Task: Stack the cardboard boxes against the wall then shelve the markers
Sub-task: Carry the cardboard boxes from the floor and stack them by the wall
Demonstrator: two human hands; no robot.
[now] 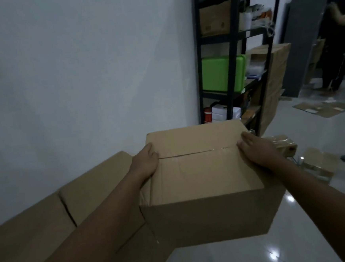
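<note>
Gripping opposite sides, the left hand (145, 161) and right hand (256, 147) are curled round a cardboard box (204, 182) (flaps closed). Stacked boxes (50, 219) are noted against the wall (84, 71).

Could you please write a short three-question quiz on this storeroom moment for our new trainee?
1. True or false: both the left hand and the right hand hold the carried box.
2. What lies along the wall to the carrier's left? A) boxes B) chairs C) buckets
3. What colour is the plastic container on the black shelf rack?

Key:
1. True; one hand is on each side of its top.
2. A; a row of cardboard boxes.
3. Green.
</note>
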